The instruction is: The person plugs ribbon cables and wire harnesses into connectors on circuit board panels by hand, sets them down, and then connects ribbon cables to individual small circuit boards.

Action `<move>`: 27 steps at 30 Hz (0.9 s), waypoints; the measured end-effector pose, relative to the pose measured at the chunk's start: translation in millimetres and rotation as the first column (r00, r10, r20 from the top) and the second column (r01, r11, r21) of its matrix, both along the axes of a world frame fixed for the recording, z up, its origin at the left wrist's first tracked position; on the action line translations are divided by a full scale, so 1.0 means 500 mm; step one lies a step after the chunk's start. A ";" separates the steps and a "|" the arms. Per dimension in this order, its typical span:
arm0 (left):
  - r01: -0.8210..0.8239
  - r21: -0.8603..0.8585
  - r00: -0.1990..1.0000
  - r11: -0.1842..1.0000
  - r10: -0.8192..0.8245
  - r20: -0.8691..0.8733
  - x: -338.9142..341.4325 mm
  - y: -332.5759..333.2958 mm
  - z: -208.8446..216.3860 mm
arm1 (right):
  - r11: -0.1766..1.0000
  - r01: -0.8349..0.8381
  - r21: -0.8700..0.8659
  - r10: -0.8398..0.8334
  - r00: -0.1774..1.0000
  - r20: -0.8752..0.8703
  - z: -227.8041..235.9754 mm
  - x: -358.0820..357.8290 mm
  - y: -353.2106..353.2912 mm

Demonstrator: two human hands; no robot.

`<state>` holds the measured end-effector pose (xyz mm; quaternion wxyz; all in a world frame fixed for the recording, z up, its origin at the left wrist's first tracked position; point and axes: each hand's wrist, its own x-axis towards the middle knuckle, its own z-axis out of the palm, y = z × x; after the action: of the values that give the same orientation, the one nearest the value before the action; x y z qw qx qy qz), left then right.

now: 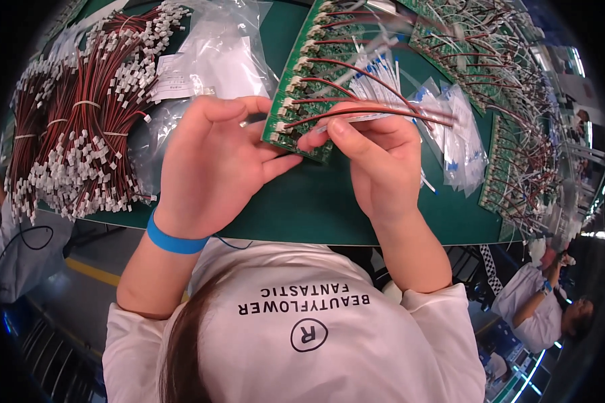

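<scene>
Board (326, 91), one, at left hand (212, 151); white cable (361, 118), one, in right hand (384, 158).

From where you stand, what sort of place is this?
It looks like an electronics assembly workshop, judging by the wired green circuit board in the middle, the tied bundles of thin cables at the left, and more circuit boards at the right.

A yellow floor stripe (93, 270) lies left, a white-shirted co-worker (544, 324) right.
</scene>
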<state>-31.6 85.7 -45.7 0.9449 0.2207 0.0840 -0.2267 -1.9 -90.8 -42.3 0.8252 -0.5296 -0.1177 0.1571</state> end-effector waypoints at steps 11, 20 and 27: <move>0.161 0.112 0.965 0.981 -0.133 -0.226 0.060 -0.033 0.025 | 0.993 0.021 0.118 -0.018 0.999 -0.030 0.003 0.016 -0.034; 0.328 -0.311 0.913 0.892 -0.384 -0.137 0.090 -0.041 0.029 | 0.980 -0.139 0.143 0.141 0.990 -0.004 0.024 0.025 -0.055; 0.251 -0.230 0.908 0.940 -0.311 -0.282 0.099 -0.054 0.038 | 0.966 -0.180 0.185 0.174 0.983 0.051 0.075 0.019 -0.083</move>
<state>18.1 58.5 -26.7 0.8933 0.1010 0.1786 -0.3999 7.6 -132.4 -5.0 0.8522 -0.4391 -0.1928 0.2093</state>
